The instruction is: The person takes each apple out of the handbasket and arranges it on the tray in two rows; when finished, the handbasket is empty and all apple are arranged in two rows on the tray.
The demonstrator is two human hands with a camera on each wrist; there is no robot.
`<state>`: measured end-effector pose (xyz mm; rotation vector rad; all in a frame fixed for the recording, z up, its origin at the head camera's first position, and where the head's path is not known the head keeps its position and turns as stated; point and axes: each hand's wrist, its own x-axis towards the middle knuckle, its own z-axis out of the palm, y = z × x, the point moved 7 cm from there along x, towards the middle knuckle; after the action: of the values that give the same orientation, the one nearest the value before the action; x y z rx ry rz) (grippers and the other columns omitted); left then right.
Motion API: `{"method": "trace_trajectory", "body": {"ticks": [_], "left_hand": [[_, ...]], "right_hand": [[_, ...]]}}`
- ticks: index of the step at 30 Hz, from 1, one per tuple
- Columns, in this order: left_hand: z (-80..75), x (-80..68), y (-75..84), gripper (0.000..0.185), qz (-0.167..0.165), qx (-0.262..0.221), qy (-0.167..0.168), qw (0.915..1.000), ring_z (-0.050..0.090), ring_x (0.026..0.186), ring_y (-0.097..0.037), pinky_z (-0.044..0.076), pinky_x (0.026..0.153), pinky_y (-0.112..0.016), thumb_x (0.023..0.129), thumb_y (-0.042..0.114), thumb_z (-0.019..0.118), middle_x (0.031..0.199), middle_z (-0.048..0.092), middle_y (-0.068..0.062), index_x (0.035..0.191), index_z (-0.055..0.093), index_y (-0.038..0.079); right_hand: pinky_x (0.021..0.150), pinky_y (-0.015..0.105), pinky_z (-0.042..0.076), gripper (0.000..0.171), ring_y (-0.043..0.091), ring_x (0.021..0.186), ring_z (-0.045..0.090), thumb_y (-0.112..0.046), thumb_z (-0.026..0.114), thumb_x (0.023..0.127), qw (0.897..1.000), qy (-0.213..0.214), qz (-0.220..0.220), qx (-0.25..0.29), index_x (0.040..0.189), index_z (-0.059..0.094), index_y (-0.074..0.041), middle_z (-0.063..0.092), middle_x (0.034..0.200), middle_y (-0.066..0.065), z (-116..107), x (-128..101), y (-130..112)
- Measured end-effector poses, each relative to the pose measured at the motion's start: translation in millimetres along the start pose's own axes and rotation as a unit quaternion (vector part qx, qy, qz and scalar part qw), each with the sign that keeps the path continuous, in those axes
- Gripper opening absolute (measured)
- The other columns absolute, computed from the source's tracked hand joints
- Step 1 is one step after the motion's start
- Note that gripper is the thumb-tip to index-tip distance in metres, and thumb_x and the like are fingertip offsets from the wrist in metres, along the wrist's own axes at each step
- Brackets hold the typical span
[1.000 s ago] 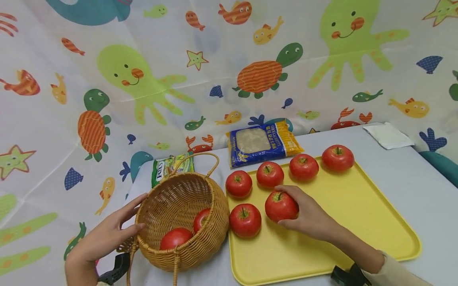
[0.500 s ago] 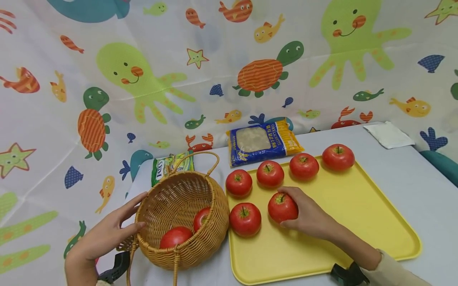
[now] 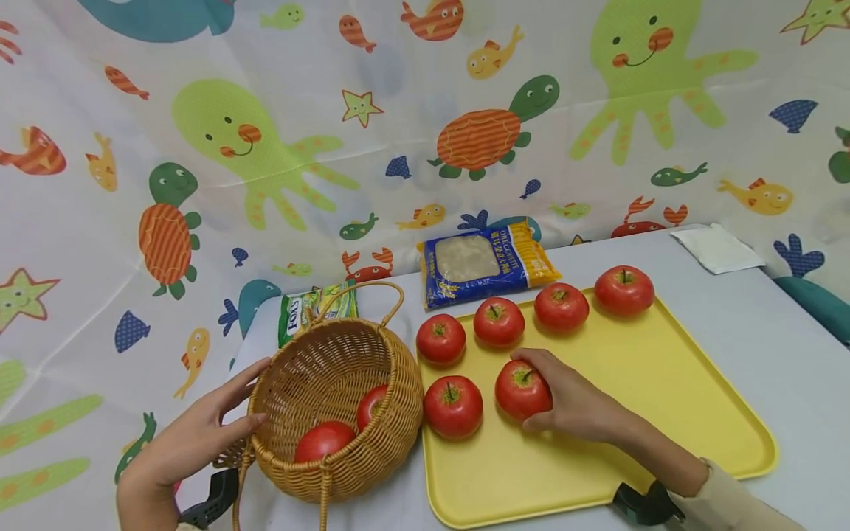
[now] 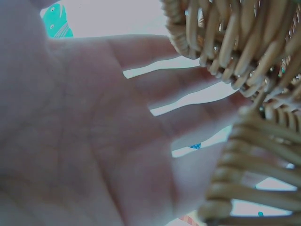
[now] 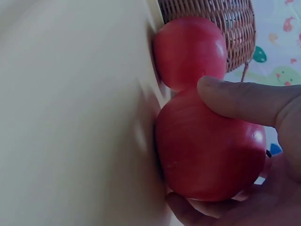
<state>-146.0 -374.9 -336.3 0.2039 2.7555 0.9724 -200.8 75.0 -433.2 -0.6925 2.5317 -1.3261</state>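
Note:
My right hand (image 3: 574, 402) holds a red apple (image 3: 522, 391) between thumb and fingers over the yellow tray (image 3: 637, 420). In the right wrist view, the apple's underside is right at the tray surface, close to another apple (image 5: 190, 52). My left hand (image 3: 189, 439) rests against the left side of a wicker basket (image 3: 392, 450), its thumb at the rim. The left wrist view shows the left fingers (image 4: 155, 89) straight and spread, their tips hidden behind the wicker. Two apples lie inside the tilted basket, one (image 3: 325, 441) in front and one (image 3: 370, 405) partly hidden by the rim.
Several apples, including one at the back corner (image 3: 624, 290), line the tray's far side; another (image 3: 453, 407) sits by the basket. Behind the tray lies a blue pasta bag (image 3: 474, 265). A green packet (image 3: 295, 317) is behind the basket, and a white packet (image 3: 717, 248) lies back right.
The apple in my right hand has shifted slightly toward me, and its stem end has tilted a little to the right. My left hand and the basket have stayed in place.

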Motion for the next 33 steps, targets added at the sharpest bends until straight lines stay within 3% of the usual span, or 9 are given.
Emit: {"method": "trace_trajectory", "body": {"ticks": [16, 21, 27, 30, 33], "left_hand": [[0.4, 1.1, -0.2, 0.075, -0.007, -0.010, -0.001, 0.9999, 0.026, 0.143, -0.061, 0.054, 0.088, -0.065, 0.101, 0.026, 0.065, 0.162, 0.030, -0.027, 0.163, 0.025, 0.014], [0.3, 2.4, 0.7, 0.075, -0.007, -0.009, -0.003, 0.9999, 0.025, 0.143, -0.061, 0.054, 0.088, -0.065, 0.101, 0.027, 0.065, 0.162, 0.029, -0.027, 0.163, 0.025, 0.013], [0.1, 2.7, -0.3, 0.075, -0.010, -0.011, -0.005, 0.9999, 0.024, 0.143, -0.062, 0.055, 0.087, -0.064, 0.101, 0.027, 0.065, 0.162, 0.028, -0.027, 0.163, 0.024, 0.013], [0.6, 2.1, -1.1, 0.075, -0.012, -0.017, -0.006, 0.9998, 0.024, 0.143, -0.062, 0.056, 0.086, -0.062, 0.101, 0.027, 0.065, 0.163, 0.027, -0.027, 0.163, 0.024, 0.013], [0.5, 1.9, -1.4, 0.076, -0.014, -0.019, -0.007, 0.9997, 0.024, 0.143, -0.062, 0.057, 0.086, -0.061, 0.101, 0.027, 0.065, 0.162, 0.027, -0.028, 0.163, 0.024, 0.013]], "right_hand": [[0.108, 0.057, 0.044, 0.092, 0.034, 0.129, 0.051, -0.016, 0.091, 0.074, 1.000, -0.016, 0.012, 0.002, 0.149, 0.040, -0.006, 0.049, 0.143, 0.014, 2, -1, 2], [0.108, 0.060, 0.043, 0.097, 0.038, 0.135, 0.047, -0.023, 0.091, 0.077, 0.999, -0.030, 0.014, -0.023, 0.155, 0.033, -0.010, 0.043, 0.150, 0.017, -2, -2, -6], [0.109, 0.063, 0.039, 0.097, 0.042, 0.146, 0.035, -0.031, 0.087, 0.082, 0.988, -0.026, -0.054, -0.143, 0.160, 0.032, -0.012, 0.033, 0.161, 0.018, -27, 5, -63], [0.112, 0.058, 0.039, 0.086, 0.034, 0.147, 0.036, -0.036, 0.083, 0.086, 0.976, -0.033, -0.103, -0.189, 0.157, 0.039, -0.014, 0.037, 0.159, 0.011, -35, 17, -105], [0.114, 0.052, 0.039, 0.076, 0.028, 0.144, 0.040, -0.040, 0.078, 0.090, 0.963, -0.061, -0.148, -0.217, 0.154, 0.045, -0.015, 0.045, 0.154, 0.006, -29, 33, -149]]}}
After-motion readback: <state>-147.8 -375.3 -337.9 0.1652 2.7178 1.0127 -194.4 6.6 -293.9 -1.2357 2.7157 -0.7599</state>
